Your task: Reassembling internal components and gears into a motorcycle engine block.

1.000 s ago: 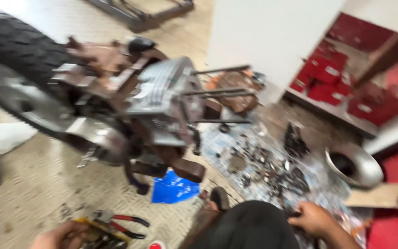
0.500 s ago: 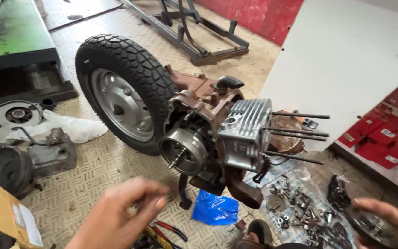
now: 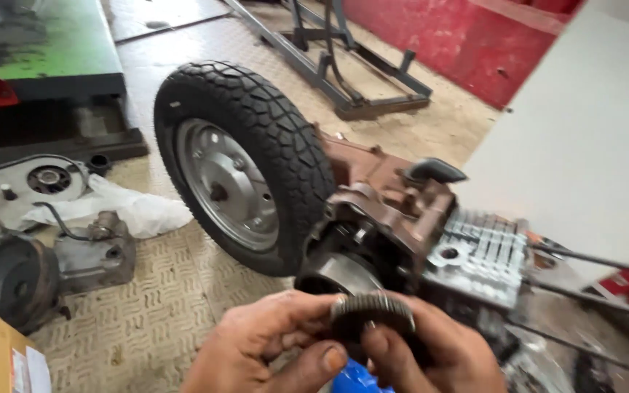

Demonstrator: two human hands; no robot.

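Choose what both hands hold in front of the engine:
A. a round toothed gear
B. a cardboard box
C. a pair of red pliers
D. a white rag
A: the left hand and right hand together grip a dark round gear with fine teeth along its rim.

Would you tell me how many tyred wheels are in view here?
1: the wheel stands upright on the floor, attached to the engine block, just beyond both hands holding a toothed gear. Others may lie outside the frame.

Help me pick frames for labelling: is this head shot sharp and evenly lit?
Head view: soft daylight, no harsh glare; the wheel reads fairly clearly; the gear, left hand and right hand are slightly motion-blurred; the right edge smears.
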